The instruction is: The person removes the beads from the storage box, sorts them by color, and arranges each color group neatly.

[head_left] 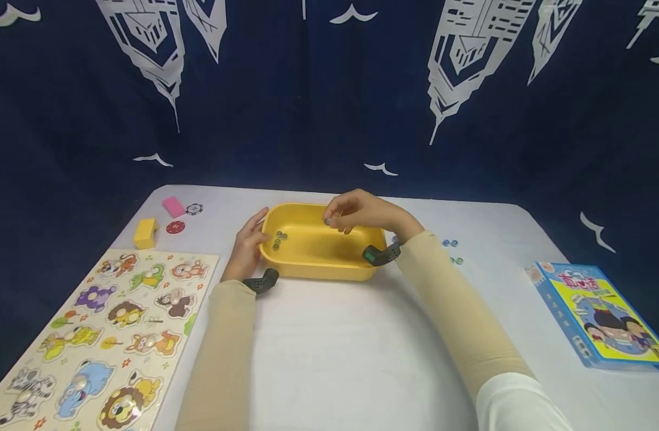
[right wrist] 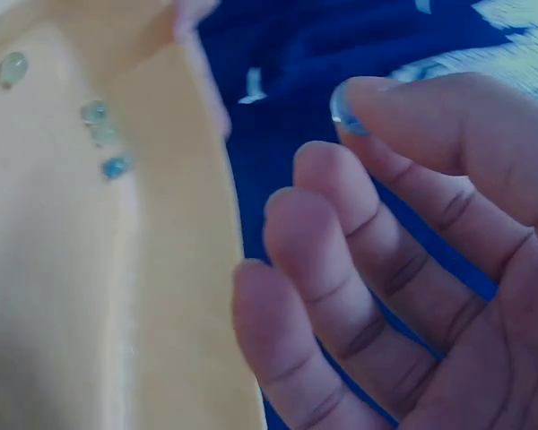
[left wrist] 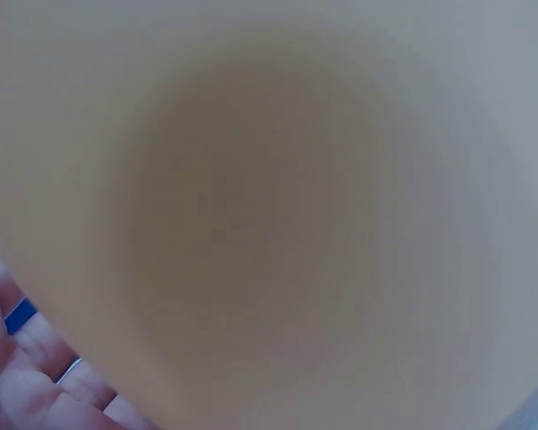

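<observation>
A yellow plastic basin (head_left: pixel 318 270) stands towards the back of the table. At its left end my left hand (head_left: pixel 245 248) holds the side, thumb at the rim and fingers along the outer wall. In the left wrist view the blurred basin wall (left wrist: pixel 278 224) hides most of that hand (left wrist: pixel 36 385). Over the basin, my right hand (head_left: pixel 361 211) pinches a glass marble (right wrist: pixel 345 109) between thumb and forefinger, the other fingers (right wrist: pixel 314 242) loosely bent. Several clear and bluish marbles (head_left: pixel 277 242) lie inside, near the basin's left end.
More marbles (head_left: pixel 450 243) lie right of the basin, by the right forearm. An animal puzzle board (head_left: pixel 162 263) covers the left side. Behind it are a yellow block (head_left: pixel 145 233), a pink block (head_left: pixel 173 207) and two chips (head_left: pixel 175 227). A boxed game (head_left: pixel 604 317) lies at right.
</observation>
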A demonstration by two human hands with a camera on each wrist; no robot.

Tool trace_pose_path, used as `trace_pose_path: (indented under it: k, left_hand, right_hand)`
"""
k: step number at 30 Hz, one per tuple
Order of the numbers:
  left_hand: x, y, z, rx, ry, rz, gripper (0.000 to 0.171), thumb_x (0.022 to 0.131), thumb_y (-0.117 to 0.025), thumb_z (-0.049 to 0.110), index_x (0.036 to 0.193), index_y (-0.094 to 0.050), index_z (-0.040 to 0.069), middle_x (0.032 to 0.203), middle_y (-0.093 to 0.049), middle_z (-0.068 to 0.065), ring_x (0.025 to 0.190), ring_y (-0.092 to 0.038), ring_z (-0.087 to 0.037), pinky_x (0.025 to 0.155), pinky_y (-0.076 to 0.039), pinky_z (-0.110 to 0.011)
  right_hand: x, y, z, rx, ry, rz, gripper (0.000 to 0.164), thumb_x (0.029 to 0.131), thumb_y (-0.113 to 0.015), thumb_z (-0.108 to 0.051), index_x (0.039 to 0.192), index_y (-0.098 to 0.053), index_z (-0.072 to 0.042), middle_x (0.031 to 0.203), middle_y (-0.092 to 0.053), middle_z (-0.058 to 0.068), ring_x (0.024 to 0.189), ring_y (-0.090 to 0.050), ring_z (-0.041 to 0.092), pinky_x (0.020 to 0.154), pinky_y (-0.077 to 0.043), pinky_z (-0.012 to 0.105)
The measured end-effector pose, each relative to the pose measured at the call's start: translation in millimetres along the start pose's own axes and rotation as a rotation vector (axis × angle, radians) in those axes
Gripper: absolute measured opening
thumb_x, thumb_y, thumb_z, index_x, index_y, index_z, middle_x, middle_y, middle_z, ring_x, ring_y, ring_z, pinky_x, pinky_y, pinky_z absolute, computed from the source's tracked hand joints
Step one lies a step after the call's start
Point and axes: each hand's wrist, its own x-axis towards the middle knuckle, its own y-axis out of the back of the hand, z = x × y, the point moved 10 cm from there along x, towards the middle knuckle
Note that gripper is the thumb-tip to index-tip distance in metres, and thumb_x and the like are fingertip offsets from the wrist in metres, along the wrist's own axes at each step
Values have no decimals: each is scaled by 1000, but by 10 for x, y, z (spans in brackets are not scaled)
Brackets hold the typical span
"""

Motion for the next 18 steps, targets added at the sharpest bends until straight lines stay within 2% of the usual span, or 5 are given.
trace_pose_path:
  k: [3, 7, 11, 15, 18]
  left_hand:
    - [2, -1, 2, 3, 1, 3, 73, 86, -41, 1, 157, -27, 9, 157, -37, -16, 144, -37, -28, 119, -28, -38]
    - [5, 0, -6, -1, 5, 8, 73, 85, -43, 1, 157, -29, 9, 156, -39, -16, 143, -38, -28, 119, -29, -37]
    - [8, 3, -17, -9, 10, 6, 74, 85, -43, 1, 157, -28, 8, 156, -38, -17, 143, -37, -28, 119, -29, -38]
    - [13, 4, -27, -5, 15, 6, 73, 86, -43, 0, 157, -27, 9, 157, -38, -16, 144, -37, -27, 119, -27, -37]
    - [10, -1, -23, 5, 17, 5, 73, 86, -42, 0, 157, -27, 9, 157, -38, -16, 144, -37, -27, 119, -27, -37]
  right_hand:
    - [-257, 202, 88, 61, -6, 114, 24, 93, -68, -17, 112, -69, -3, 101, -64, 24, 84, -61, 34, 80, -56, 44]
    - [-620, 493, 257, 102, -10, 292, 27, 93, -68, -15, 114, -66, 2, 99, -67, 18, 79, -63, 25, 78, -58, 37]
    - [-1002, 783, 471, 153, -29, 455, 22, 93, -68, -12, 113, -67, -2, 97, -69, 9, 79, -64, 21, 77, -59, 31]
    - [-1398, 1035, 734, 213, -93, 601, 23, 94, -68, -12, 115, -66, -4, 97, -69, 1, 82, -63, 17, 77, -58, 26]
    - [-1668, 1171, 943, 252, -136, 674, 25, 95, -67, -13, 118, -64, -4, 102, -68, -2, 86, -63, 15, 77, -57, 24]
